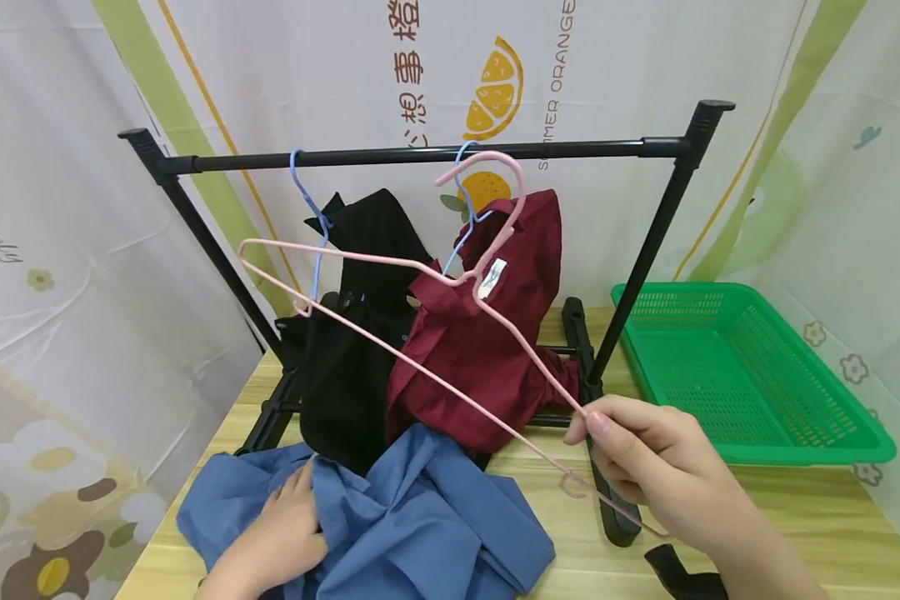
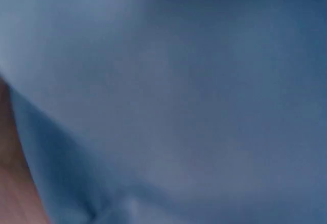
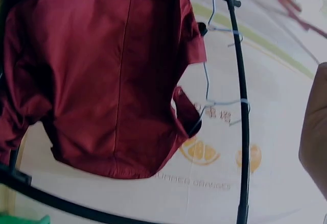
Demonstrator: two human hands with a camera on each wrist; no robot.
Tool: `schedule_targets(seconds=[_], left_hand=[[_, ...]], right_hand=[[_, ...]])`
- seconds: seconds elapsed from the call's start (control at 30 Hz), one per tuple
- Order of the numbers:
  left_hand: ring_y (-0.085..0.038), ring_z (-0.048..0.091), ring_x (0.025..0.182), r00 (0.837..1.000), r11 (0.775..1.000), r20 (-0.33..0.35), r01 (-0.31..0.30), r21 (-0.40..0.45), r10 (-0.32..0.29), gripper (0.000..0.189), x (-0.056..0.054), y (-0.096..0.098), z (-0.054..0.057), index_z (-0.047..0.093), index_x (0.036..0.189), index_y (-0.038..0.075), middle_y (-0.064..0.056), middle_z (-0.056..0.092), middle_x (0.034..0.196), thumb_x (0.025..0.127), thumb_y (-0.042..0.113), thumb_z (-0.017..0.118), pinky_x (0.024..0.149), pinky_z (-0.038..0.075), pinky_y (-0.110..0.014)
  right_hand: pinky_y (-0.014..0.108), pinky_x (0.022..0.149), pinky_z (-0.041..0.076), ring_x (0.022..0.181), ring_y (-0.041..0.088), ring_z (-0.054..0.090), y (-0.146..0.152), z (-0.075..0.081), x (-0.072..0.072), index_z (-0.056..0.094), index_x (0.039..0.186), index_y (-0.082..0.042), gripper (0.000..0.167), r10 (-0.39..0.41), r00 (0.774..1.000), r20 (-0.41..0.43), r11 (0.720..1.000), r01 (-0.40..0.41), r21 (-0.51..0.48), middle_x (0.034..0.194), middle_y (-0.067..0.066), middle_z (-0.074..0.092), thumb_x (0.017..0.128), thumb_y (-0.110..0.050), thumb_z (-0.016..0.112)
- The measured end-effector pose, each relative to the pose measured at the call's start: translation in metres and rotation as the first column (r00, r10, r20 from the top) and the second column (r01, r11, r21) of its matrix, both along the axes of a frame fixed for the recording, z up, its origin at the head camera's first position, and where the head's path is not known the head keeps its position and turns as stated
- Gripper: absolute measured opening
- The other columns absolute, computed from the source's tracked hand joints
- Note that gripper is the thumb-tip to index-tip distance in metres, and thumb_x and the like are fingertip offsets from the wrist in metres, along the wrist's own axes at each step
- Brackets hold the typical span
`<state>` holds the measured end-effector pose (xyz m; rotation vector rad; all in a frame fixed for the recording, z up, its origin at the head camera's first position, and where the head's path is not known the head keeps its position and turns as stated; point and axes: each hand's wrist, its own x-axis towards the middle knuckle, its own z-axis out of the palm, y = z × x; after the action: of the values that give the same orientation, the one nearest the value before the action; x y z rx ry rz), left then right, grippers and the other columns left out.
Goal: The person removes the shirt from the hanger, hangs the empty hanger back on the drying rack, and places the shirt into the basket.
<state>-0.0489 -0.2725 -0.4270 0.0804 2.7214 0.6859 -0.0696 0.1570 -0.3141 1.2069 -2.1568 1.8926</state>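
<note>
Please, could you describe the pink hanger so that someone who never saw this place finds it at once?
On the wooden table stands a black rack with a horizontal bar. In front of it, the person's right grip holds the pink hanger near one corner. Its colour and free hook set it apart from the blue hangers on the bar.

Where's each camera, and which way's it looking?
Head: on the head, facing forward and down at the rack; left hand and right hand show.
Left wrist: worn there, facing blurry blue cloth; skin at left edge.
Right wrist: worn there, facing red shirt; skin at right edge.
Shared, head and right wrist: red shirt, rack.
</note>
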Motion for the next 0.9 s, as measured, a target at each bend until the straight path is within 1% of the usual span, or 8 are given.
schedule_targets(seconds=[0.13, 0.23, 0.4, 0.5, 0.67, 0.77, 0.83, 0.9], left_hand=[[-0.057, 0.023, 0.158, 0.997, 0.996, -0.003, 0.072, -0.042, -0.072, 0.081, -0.014, 0.030, 0.000, 0.025, 0.164, -0.009, -0.030, 0.020, 0.174, 0.088, -0.002, 0.052, 0.122, 0.022, -0.078], [-0.053, 0.023, 0.160, 0.991, 0.989, -0.015, 0.134, -0.057, -0.135, 0.078, -0.023, 0.045, 0.000, 0.026, 0.165, -0.006, -0.026, 0.021, 0.175, 0.092, -0.003, 0.052, 0.125, 0.024, -0.074], [-0.050, 0.026, 0.160, 0.978, 0.978, -0.074, 0.189, -0.089, -0.196, 0.073, -0.037, 0.056, 0.000, 0.028, 0.164, -0.006, -0.024, 0.025, 0.174, 0.096, -0.001, 0.054, 0.125, 0.029, -0.070], [-0.049, 0.029, 0.159, 0.973, 0.971, -0.088, 0.199, -0.135, -0.211, 0.069, -0.042, 0.058, 0.007, 0.035, 0.162, -0.006, -0.024, 0.030, 0.172, 0.097, 0.000, 0.058, 0.124, 0.030, -0.070], [-0.050, 0.038, 0.154, 0.978, 0.956, -0.081, 0.165, -0.242, -0.190, 0.062, -0.033, 0.055, 0.042, 0.052, 0.153, -0.002, -0.022, 0.045, 0.164, 0.094, 0.008, 0.069, 0.119, 0.034, -0.074], [-0.043, 0.058, 0.136, 0.972, 0.950, -0.151, 0.130, -0.284, -0.178, 0.045, -0.021, 0.052, 0.070, 0.067, 0.138, 0.003, -0.017, 0.063, 0.146, 0.097, 0.019, 0.072, 0.111, 0.047, -0.068], [-0.031, 0.069, 0.114, 0.953, 0.948, -0.246, 0.096, -0.302, -0.175, 0.030, -0.012, 0.051, 0.089, 0.074, 0.124, 0.011, -0.008, 0.073, 0.127, 0.098, 0.025, 0.074, 0.098, 0.058, -0.059], [-0.021, 0.072, 0.098, 0.910, 0.954, -0.375, 0.067, -0.291, -0.178, 0.017, -0.002, 0.050, 0.108, 0.077, 0.114, 0.019, 0.002, 0.076, 0.112, 0.099, 0.027, 0.075, 0.087, 0.062, -0.050]], right_hand=[[0.019, 0.038, 0.025, 0.046, 0.016, 0.025, -0.014, 0.002, 0.000, 0.066, 0.114, -0.003, 0.034, 0.022, 0.998, 0.055, 0.999, -0.021, -0.025, 0.061, 0.004, 0.031, 0.109, 0.011, 0.037], [0.018, 0.037, 0.026, 0.046, 0.017, 0.025, -0.024, 0.005, 0.001, 0.066, 0.113, -0.003, 0.029, 0.023, 0.995, 0.099, 1.000, -0.021, -0.023, 0.061, 0.005, 0.031, 0.111, 0.006, 0.038], [0.018, 0.038, 0.024, 0.047, 0.020, 0.022, -0.037, 0.008, 0.002, 0.064, 0.110, -0.003, 0.024, -0.003, 0.984, 0.179, 1.000, 0.006, -0.016, 0.063, 0.006, 0.030, 0.114, -0.005, 0.040], [0.016, 0.039, 0.023, 0.046, 0.020, 0.021, -0.039, 0.008, 0.000, 0.064, 0.110, -0.002, 0.024, 0.010, 0.981, 0.193, 0.999, -0.003, -0.036, 0.063, 0.007, 0.029, 0.115, -0.006, 0.040], [0.015, 0.039, 0.022, 0.046, 0.020, 0.020, -0.043, 0.005, -0.001, 0.064, 0.109, -0.002, 0.024, 0.020, 0.979, 0.202, 0.999, -0.010, -0.052, 0.063, 0.007, 0.029, 0.114, -0.005, 0.040], [0.016, 0.039, 0.023, 0.046, 0.020, 0.020, -0.047, 0.005, -0.001, 0.063, 0.109, -0.002, 0.024, 0.026, 0.977, 0.212, 0.998, -0.015, -0.055, 0.063, 0.007, 0.029, 0.114, -0.006, 0.040], [0.016, 0.039, 0.023, 0.046, 0.019, 0.021, -0.050, 0.007, -0.002, 0.063, 0.109, -0.002, 0.024, 0.034, 0.978, 0.205, 0.998, -0.022, -0.061, 0.062, 0.006, 0.029, 0.114, -0.005, 0.040], [0.017, 0.039, 0.023, 0.046, 0.019, 0.021, -0.054, 0.009, -0.003, 0.063, 0.109, -0.002, 0.024, 0.048, 0.981, 0.187, 0.996, -0.034, -0.078, 0.062, 0.006, 0.029, 0.114, -0.004, 0.040]])
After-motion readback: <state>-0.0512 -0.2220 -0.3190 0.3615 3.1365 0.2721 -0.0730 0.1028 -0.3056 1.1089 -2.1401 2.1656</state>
